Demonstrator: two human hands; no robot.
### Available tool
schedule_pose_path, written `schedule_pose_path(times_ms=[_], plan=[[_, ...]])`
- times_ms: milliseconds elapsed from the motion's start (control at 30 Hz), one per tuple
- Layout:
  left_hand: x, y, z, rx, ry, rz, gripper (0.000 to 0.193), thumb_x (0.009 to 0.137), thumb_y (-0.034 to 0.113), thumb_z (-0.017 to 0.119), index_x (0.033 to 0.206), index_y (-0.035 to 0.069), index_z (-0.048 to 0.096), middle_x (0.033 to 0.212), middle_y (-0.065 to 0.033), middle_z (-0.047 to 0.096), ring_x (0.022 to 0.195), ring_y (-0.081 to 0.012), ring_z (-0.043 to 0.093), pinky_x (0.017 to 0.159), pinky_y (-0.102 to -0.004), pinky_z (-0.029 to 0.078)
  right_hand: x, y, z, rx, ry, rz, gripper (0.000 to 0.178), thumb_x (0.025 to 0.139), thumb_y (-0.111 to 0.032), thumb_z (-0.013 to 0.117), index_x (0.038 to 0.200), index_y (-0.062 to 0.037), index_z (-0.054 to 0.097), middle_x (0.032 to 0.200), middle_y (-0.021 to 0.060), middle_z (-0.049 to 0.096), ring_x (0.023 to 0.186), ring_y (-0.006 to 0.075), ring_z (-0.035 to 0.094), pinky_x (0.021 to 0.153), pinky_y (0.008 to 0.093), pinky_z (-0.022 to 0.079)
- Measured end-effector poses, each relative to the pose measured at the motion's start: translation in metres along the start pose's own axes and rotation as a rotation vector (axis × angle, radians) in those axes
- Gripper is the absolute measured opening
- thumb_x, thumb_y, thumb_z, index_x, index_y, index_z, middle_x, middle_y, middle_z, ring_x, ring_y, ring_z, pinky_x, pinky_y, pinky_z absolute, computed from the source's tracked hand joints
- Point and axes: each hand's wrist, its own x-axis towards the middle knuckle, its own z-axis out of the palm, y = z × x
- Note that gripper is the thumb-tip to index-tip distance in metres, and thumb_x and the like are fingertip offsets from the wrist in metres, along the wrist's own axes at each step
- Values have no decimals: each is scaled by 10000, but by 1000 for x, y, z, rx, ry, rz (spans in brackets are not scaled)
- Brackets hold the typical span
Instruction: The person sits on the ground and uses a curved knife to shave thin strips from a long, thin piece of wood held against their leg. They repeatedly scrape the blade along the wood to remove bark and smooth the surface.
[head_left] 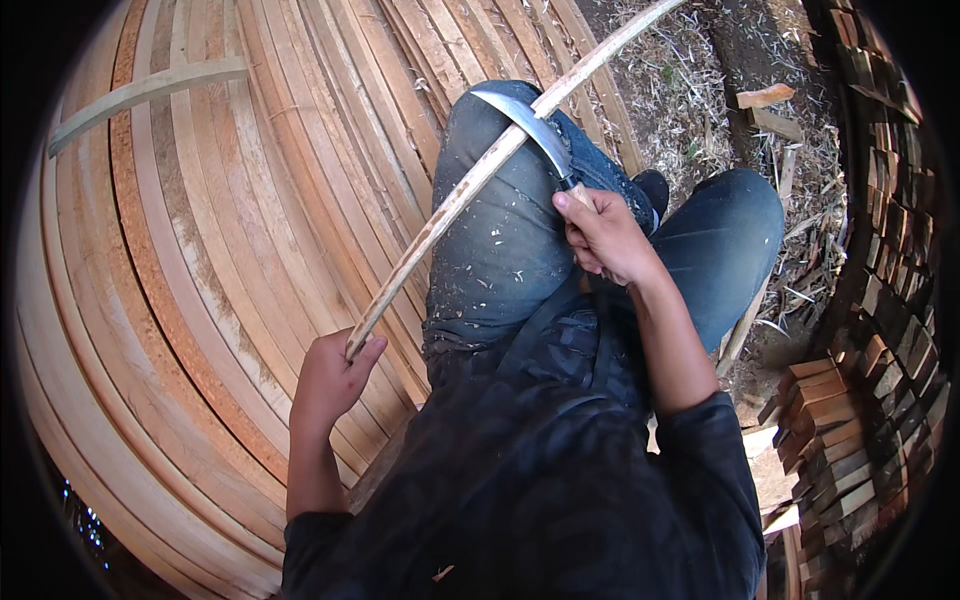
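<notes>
A long, thin wooden pole (440,222) runs slantwise from the lower left to the top right, across my bent leg in jeans. Its near end is gripped by my left hand (335,375), fingers wrapped round it. Patches of darker bark show along the pale wood. My right hand (608,235) is closed round the wooden handle of a sickle (545,138). The curved steel blade lies across the pole above my knee, its tip pointing left. Whether the edge bites into the wood I cannot tell. Small shavings cling to the jeans (490,260).
Stacked long planks (230,250) spread over the left, with a short wooden batten (150,92) lying across them. Shavings litter the ground (680,100) at the top right, near loose wood offcuts (768,96). Piled cut blocks (830,425) stand along the right.
</notes>
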Motion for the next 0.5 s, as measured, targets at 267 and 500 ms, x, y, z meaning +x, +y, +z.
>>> schedule_pose_path(times_ms=[267, 500], plan=[[3, 5, 0, 40, -43, -27, 448, 893, 298, 646, 626, 32, 406, 537, 1, 323, 529, -97, 316, 477, -316, 309, 7, 18, 13, 22, 77, -54, 372, 955, -345, 569, 715, -68, 511, 527, -33, 429, 378, 54, 360, 349, 234, 288], [4, -1, 3, 34, 6, 13, 492, 872, 414, 641, 667, -13, 507, 502, -112, 389, 471, -238, 370, 488, -363, 358, 15, 20, -6, -167, 457, -222, 440, 948, -363, 579, 682, -18, 638, 518, -18, 500, 429, 42, 405, 406, 217, 300]])
